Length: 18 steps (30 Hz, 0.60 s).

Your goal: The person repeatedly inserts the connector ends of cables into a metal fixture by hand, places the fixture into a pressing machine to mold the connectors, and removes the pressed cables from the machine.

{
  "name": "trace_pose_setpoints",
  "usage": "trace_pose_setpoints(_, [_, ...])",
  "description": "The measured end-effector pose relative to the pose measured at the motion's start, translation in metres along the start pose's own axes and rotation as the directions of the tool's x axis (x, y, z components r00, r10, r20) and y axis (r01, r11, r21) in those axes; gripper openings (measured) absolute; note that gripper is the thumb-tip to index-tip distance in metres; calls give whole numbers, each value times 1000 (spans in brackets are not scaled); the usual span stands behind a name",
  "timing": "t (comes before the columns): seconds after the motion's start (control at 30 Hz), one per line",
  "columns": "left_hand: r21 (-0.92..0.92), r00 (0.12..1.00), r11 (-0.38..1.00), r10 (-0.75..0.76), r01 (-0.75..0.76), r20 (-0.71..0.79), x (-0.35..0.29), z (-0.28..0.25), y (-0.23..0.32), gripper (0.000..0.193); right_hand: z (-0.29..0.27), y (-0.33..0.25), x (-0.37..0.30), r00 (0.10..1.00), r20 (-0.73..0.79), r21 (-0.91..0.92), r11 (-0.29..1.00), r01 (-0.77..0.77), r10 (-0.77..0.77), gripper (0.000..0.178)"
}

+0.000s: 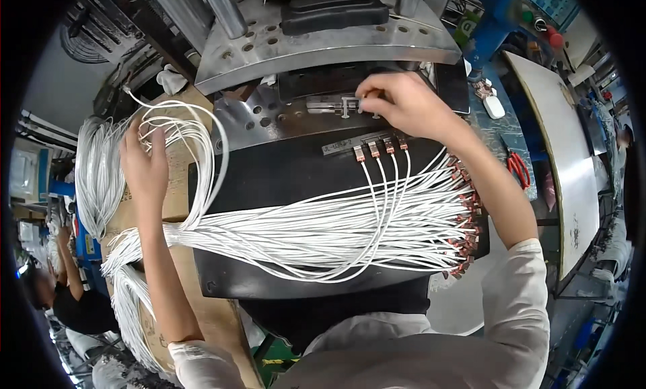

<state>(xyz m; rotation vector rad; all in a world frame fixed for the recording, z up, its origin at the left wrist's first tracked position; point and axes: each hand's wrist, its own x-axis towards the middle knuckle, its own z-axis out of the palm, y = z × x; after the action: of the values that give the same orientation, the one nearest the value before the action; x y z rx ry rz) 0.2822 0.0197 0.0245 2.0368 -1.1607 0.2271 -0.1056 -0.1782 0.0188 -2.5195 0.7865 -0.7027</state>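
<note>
My left hand (145, 163) is raised at the left, its fingers curled round white cables (195, 130) that loop beside it. At the metal fixture (330, 106) under the press, my right hand (407, 106) pinches thumb and forefinger together; what they hold is too small to make out. Below that hand, several cable ends with copper-coloured connectors (375, 149) lie in a row by a dark marked metal strip (346, 145). A large bundle of white cables (303, 221) spreads across the black work surface (249, 180), its connector ends (464, 221) fanned at the right.
Over the fixture stands the press's thick steel plate (323, 56) with upright posts (223, 12). Another cable bundle (97, 173) hangs at the left near cardboard (178, 170). Red-handled pliers (517, 170) lie on the blue bench at the right. Another person (70, 301) works at far left.
</note>
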Motion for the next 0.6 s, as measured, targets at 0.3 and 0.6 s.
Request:
trace_pose_setpoints(0.3, [-359,625,758,652,-545,429,-146,24,170,43,-47,23,-62,923,381,-130,986,101,-44,23])
trace_pose_setpoints(0.6, [-277,600,820,560,-501,572,-154,85,213,45,-12,-2,-50,886,445,151,964,-220,133,28])
